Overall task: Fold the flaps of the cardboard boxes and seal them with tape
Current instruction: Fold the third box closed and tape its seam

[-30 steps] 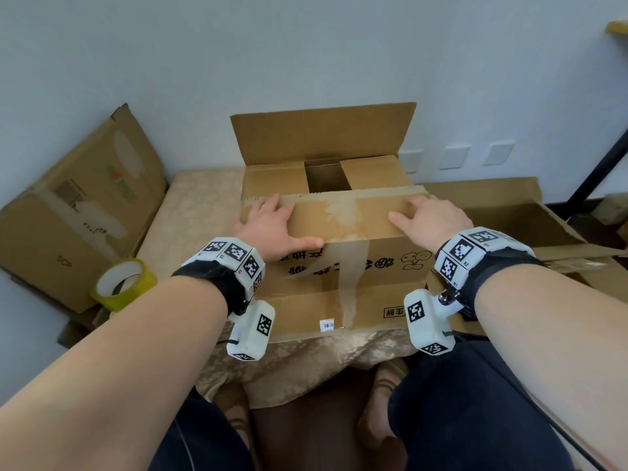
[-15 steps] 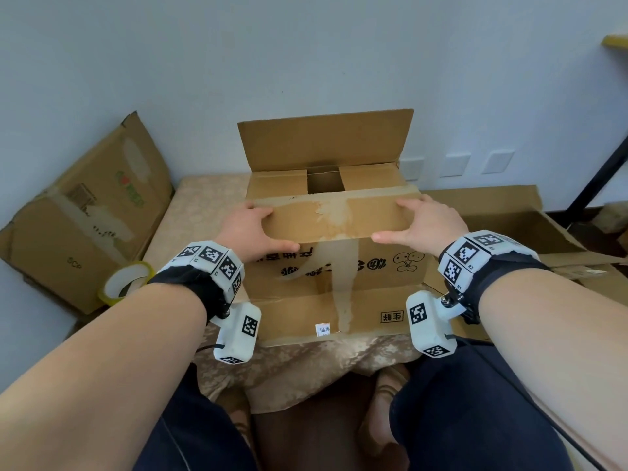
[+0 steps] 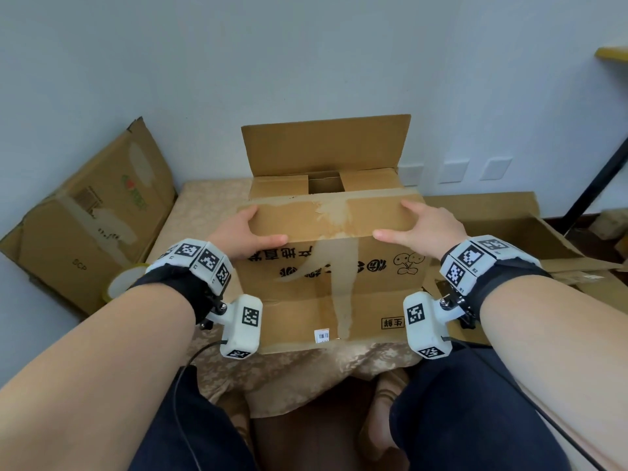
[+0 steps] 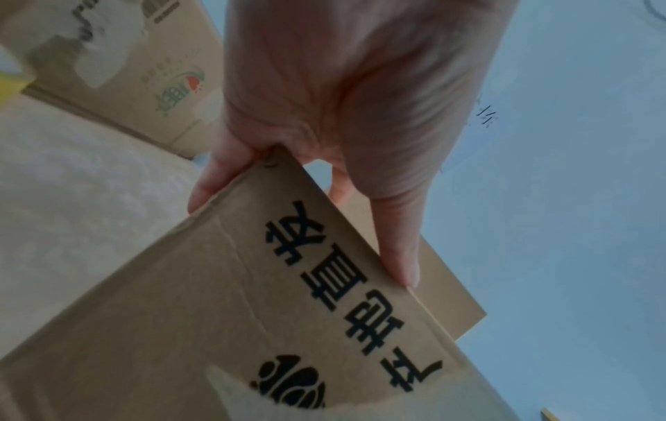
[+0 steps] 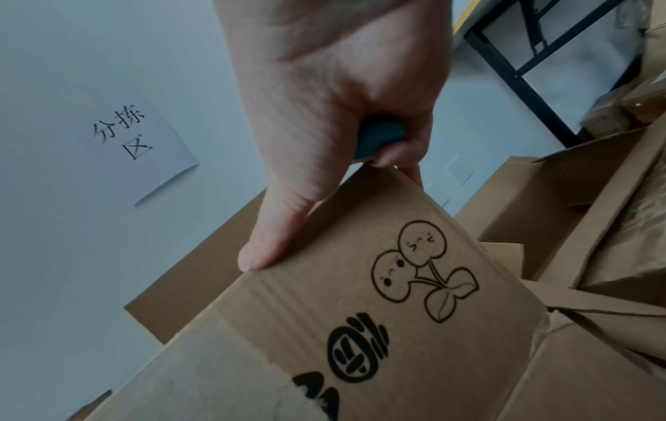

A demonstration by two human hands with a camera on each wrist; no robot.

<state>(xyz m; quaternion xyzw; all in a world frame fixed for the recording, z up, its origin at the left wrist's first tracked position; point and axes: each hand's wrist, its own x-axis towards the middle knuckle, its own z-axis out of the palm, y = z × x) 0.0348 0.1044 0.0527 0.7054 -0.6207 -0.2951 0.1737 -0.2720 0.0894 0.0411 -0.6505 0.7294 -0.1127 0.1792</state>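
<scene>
My left hand [image 3: 245, 236] and right hand [image 3: 429, 233] each grip one end of the near flap [image 3: 328, 217] of the box [image 3: 331, 283] in front of me. On both sides my thumb lies along the fold at the top of the front wall, and my fingers [image 3: 249, 212] curl over the flap's end. The left wrist view shows my left thumb [image 4: 398, 250] pressed flat along that crease beside the black printed characters. The right wrist view shows my right thumb [image 5: 277, 242] on the same wall, just above a cartoon of two smiling cherries [image 5: 421, 267].

The box stands on a desk [image 3: 210, 212] covered with a beige patterned cloth. Its near flap is folded roughly level over the opening. Two small side flaps [image 3: 278, 186] lie flat inside, with a dark gap between them; I cannot tell whether the box holds anything. The far flap [image 3: 326, 144] stands upright against the wall.

One roll of yellow tape [image 3: 120, 283] sits by the desk's left edge, partly hidden by my left wrist. I count three boxes: this one, a closed box [image 3: 98, 215] leaning at the left, and an open box [image 3: 509, 232] at the right.
</scene>
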